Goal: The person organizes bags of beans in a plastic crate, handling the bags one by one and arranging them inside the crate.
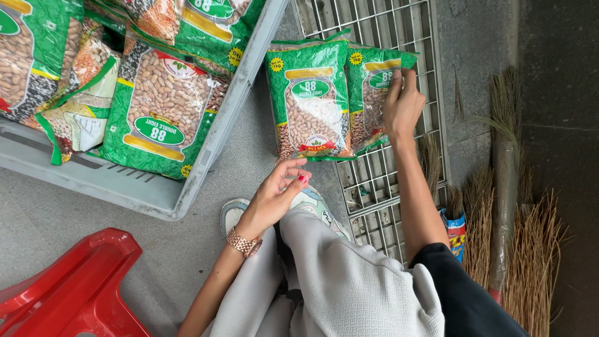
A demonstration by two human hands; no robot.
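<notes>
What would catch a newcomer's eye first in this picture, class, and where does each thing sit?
Two green bags of beans lie side by side on a metal floor grate; the right hand rests on the farther one. Upper left, a grey crate holds more such bags. A red plastic stool fills the lower left corner, and the left hand, a gold watch at its wrist, hovers over a shoe.
</notes>
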